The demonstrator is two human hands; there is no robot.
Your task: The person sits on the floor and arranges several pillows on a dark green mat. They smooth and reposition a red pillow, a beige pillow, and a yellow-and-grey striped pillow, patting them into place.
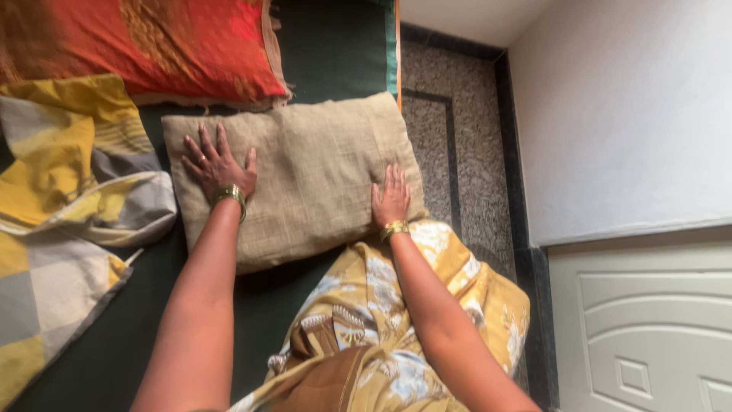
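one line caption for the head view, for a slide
Both hands, left hand and right hand, pressed flat on a beige pillow on a dark green mattress.

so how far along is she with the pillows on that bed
Looks done: the red-orange pillow already lies at the head of the dark green sheet. In hand: the left hand and right hand press flat on the beige pillow. Apparently left: the yellow and grey blanket lies crumpled beside it.
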